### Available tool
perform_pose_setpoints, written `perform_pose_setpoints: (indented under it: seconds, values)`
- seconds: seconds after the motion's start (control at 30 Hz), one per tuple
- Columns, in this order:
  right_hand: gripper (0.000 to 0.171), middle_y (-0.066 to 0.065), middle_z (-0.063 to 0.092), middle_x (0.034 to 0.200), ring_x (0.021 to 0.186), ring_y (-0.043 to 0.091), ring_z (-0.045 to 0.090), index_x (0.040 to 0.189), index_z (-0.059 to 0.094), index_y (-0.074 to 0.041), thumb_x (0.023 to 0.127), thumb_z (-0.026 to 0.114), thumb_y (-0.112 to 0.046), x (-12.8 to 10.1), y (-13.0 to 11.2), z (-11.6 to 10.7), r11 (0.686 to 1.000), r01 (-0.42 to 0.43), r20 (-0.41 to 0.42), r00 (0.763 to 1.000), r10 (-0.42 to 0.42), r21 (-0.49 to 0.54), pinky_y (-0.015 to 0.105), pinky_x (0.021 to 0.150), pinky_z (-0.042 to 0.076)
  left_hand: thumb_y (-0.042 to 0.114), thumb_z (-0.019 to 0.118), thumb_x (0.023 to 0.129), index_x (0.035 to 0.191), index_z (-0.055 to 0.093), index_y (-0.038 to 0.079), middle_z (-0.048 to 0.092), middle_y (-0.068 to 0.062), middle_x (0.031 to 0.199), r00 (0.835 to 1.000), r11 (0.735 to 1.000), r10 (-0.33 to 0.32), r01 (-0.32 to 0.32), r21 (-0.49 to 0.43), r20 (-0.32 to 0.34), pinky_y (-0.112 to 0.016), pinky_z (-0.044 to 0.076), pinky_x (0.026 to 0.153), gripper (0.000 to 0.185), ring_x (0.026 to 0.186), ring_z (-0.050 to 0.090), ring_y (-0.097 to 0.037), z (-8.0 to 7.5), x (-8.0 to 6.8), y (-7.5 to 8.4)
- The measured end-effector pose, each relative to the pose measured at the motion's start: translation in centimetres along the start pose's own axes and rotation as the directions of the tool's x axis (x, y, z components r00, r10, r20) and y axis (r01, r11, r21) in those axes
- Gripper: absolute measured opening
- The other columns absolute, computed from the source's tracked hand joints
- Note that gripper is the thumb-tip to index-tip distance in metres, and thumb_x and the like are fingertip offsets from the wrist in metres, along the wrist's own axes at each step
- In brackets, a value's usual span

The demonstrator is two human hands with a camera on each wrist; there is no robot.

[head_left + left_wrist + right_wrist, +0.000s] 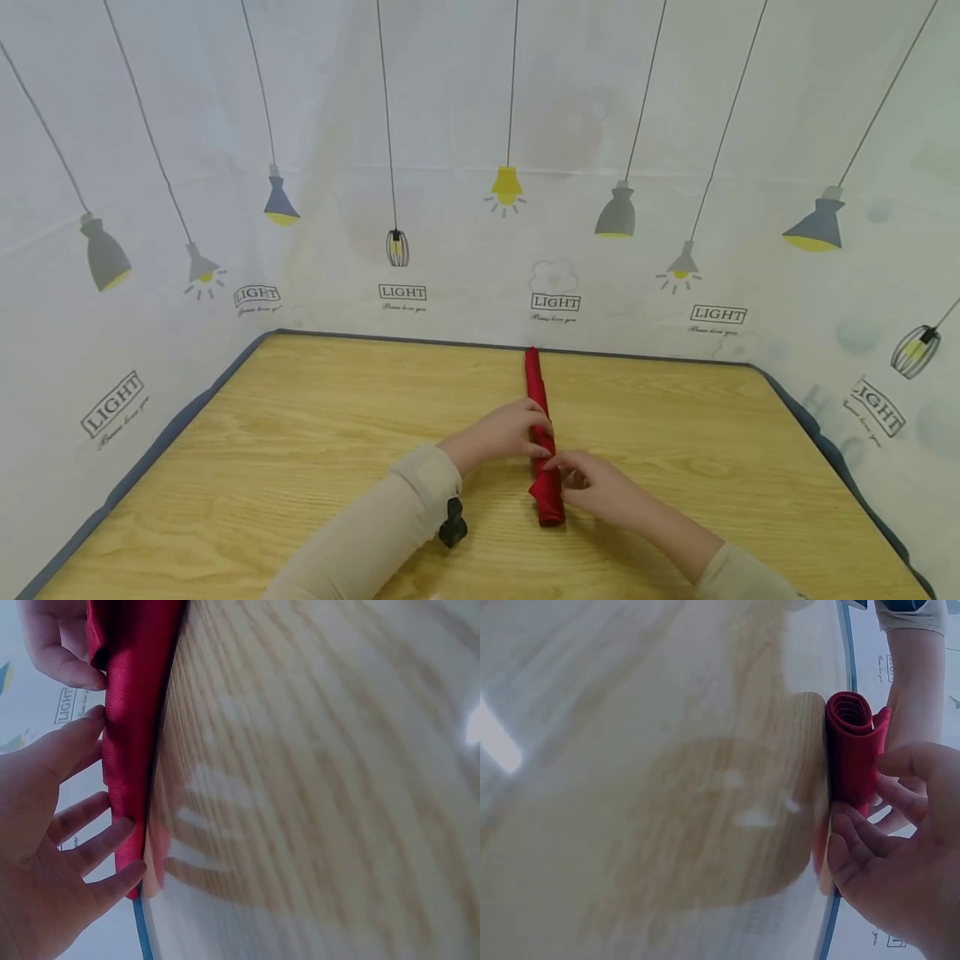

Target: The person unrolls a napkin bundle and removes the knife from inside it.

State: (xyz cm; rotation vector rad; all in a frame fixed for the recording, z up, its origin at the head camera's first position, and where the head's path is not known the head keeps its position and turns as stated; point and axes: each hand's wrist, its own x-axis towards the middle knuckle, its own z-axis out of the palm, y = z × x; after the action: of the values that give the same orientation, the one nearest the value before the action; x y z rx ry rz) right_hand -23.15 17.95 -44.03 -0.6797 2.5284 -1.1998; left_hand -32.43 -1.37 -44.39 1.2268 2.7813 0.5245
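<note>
A red cloth rolled into a long narrow roll (542,442) lies on the wooden table (300,450), pointing away from me. My left hand (525,433) lies across its middle, and in the left wrist view the fairly straight fingers (105,832) press their tips against the red roll (131,735). My right hand (573,477) meets the roll just nearer to me. In the right wrist view the curled fingers (855,832) and thumb pinch the red roll (851,742) near its spiral end.
A pale curtain (465,167) printed with hanging lamps closes off the table's back and both sides. A small black wrist camera (452,525) sits under my left sleeve (375,533). Bare wood lies to the left and right of the roll.
</note>
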Motion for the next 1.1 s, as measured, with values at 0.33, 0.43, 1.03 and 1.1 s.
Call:
perform_pose_setpoints:
  seconds: [0.33, 0.43, 1.03, 1.1]
  values:
    - [0.032, 0.005, 0.06, 0.116, 0.09, 0.022, 0.052, 0.122, 0.06, -0.006, 0.09, 0.058, -0.006, -1.3, 0.7, -1.2, 0.999, 0.019, 0.016, 1.0, -0.019, -0.032, 0.033, 0.071, 0.046, 0.029, 0.072, 0.09, 0.112, 0.073, 0.019, 0.058, -0.003, 0.118, 0.998, 0.995, 0.06, -0.062, 0.083, 0.026, -0.021, 0.042, 0.095, 0.025, 0.107, 0.054, -0.013, -0.2, -0.2, 0.7]
    - [0.032, 0.007, 0.059, 0.116, 0.088, 0.023, 0.05, 0.121, 0.06, -0.005, 0.089, 0.057, -0.005, -1.8, 0.6, -1.7, 1.0, 0.013, 0.024, 1.0, -0.013, -0.019, 0.032, 0.068, 0.045, 0.03, 0.072, 0.09, 0.11, 0.074, 0.02, 0.057, -0.003, 0.117, 0.997, 0.994, 0.066, -0.068, 0.087, 0.027, -0.021, 0.042, 0.096, 0.023, 0.107, 0.054, -0.014, -0.3, -0.3, 0.8]
    - [0.045, 0.016, 0.054, 0.129, 0.118, 0.042, 0.049, 0.12, 0.067, -0.013, 0.087, 0.071, -0.044, -2.4, 1.7, -2.2, 0.941, 0.05, 0.015, 0.999, -0.048, -0.336, 0.064, 0.093, 0.039, 0.038, 0.067, 0.092, 0.116, 0.071, 0.026, 0.056, 0.001, 0.124, 0.996, 0.977, 0.054, -0.066, 0.203, 0.064, -0.027, 0.042, 0.099, 0.027, 0.113, 0.053, -0.015, -0.2, -0.5, 1.4]
    - [0.051, 0.021, 0.05, 0.135, 0.121, 0.046, 0.046, 0.122, 0.067, -0.014, 0.085, 0.072, -0.048, -2.4, 1.9, -2.1, 0.917, 0.052, 0.006, 0.999, -0.054, -0.395, 0.068, 0.094, 0.035, 0.039, 0.066, 0.093, 0.116, 0.071, 0.027, 0.056, 0.001, 0.125, 0.996, 0.972, 0.061, -0.076, 0.221, 0.073, -0.028, 0.043, 0.099, 0.027, 0.113, 0.053, -0.016, -0.2, -0.6, 1.6]
